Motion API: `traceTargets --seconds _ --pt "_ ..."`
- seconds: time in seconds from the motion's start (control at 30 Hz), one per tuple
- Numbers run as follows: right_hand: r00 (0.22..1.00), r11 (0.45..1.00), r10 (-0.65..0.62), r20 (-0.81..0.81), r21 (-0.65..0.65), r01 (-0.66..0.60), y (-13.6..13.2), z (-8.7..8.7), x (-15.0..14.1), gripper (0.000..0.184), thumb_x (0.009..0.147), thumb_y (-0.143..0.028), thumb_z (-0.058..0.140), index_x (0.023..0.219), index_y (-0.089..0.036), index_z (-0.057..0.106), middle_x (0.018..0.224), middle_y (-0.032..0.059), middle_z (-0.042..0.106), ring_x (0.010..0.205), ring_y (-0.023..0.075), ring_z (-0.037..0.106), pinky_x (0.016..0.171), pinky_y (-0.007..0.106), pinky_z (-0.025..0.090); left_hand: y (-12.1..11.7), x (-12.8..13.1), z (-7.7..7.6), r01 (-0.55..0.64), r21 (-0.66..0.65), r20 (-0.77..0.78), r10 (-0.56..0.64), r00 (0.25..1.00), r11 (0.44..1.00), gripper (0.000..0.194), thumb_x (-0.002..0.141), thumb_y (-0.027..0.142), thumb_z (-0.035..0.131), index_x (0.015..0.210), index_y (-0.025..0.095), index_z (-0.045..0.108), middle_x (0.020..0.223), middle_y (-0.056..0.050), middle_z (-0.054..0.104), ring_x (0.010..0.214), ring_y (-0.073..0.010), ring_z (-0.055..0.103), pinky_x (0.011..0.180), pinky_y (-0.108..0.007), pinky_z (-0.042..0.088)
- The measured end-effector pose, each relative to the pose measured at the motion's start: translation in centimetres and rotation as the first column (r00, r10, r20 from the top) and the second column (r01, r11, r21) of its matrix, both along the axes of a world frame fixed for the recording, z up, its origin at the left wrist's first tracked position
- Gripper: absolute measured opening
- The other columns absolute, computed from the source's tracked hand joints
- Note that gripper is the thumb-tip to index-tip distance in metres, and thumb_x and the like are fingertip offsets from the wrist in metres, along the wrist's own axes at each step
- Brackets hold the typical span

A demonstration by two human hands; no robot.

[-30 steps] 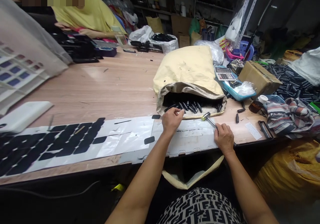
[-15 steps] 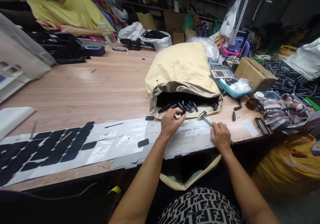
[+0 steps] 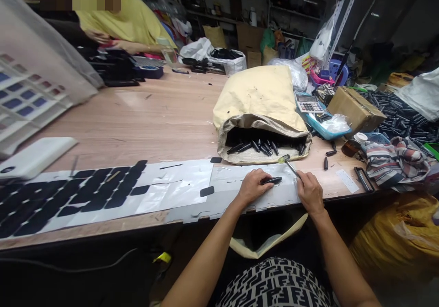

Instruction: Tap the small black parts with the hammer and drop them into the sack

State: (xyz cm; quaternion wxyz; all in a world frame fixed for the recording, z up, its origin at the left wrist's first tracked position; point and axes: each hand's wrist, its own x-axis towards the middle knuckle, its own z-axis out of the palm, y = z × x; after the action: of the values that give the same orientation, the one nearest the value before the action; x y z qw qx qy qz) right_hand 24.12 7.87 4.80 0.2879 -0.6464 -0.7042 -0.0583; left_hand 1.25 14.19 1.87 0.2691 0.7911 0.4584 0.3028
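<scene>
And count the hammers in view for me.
1 hammer, gripped in the right hand, its head by the mouth of the open sack. The left hand holds a slim black piece instead. Others may be hidden.

The left hand's (image 3: 254, 186) fingers cover one end of the black tapered piece (image 3: 275, 180), so I can't make that end out. The right hand (image 3: 311, 191) hides the grip of the hammer (image 3: 291, 166), whose head is a blur. Shadow swallows the depths of the cream sack (image 3: 260, 92). The calculator's (image 3: 308, 105) markings are too tiny to read; my view cuts off the white crate (image 3: 29, 123).
</scene>
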Motion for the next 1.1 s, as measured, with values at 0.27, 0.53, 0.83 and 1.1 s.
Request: traceTargets --seconds 0.27,0.53,0.83,1.1 --pt "0.904 0.96 0.228 -0.362 -0.072 -0.27 -4.7 2.8 -1.6 0.032 0.099 -0.028 0.048 0.123 -0.024 0.068 0.109 0.0074 0.073 0.101 0.0192 0.069 0.092 0.034 0.056 0.1 0.1 -0.4 -0.039 -0.021 0.06 0.04 0.997 0.999 0.016 0.08 0.028 0.075 0.094 0.022 0.078 0.081 -0.002 0.062 0.086 -0.0202 0.057 0.08 -0.033 0.043" --pt "0.925 0.96 0.214 -0.315 -0.107 -0.259 -5.4 1.1 -1.6 0.031 0.097 -0.027 0.049 0.119 -0.023 0.07 0.101 0.007 0.074 0.094 0.0193 0.071 0.087 0.032 0.058 0.3 0.1 -0.2 -0.042 -0.039 0.057 0.044 0.997 0.998 0.013 0.079 0.028 0.075 0.092 0.027 0.08 0.081 -0.001 0.062 0.085 -0.0195 0.057 0.08 -0.033 0.044" --pt "0.917 0.966 0.171 -0.361 -0.122 -0.229 -5.6 0.8 -0.7 0.029 0.097 -0.028 0.05 0.119 -0.023 0.07 0.11 0.0076 0.073 0.102 0.02 0.069 0.093 0.035 0.056 0.3 0.2 -0.5 -0.059 -0.031 0.054 0.061 0.997 0.998 0.016 0.079 0.028 0.075 0.094 0.025 0.079 0.081 -0.002 0.063 0.086 -0.0201 0.057 0.08 -0.034 0.044" --pt "0.99 0.999 0.007 -0.14 -0.044 -0.013 -1.4 0.1 1.6 0.029 0.095 -0.028 0.052 0.117 -0.023 0.07 0.097 0.0055 0.07 0.093 0.0198 0.064 0.083 0.031 0.051 0.1 0.0 -0.1 -0.023 -0.021 0.022 0.023 0.999 1.0 0.017 0.081 0.032 0.07 0.093 0.023 0.077 0.083 -0.003 0.065 0.088 -0.0217 0.057 0.082 -0.036 0.044"
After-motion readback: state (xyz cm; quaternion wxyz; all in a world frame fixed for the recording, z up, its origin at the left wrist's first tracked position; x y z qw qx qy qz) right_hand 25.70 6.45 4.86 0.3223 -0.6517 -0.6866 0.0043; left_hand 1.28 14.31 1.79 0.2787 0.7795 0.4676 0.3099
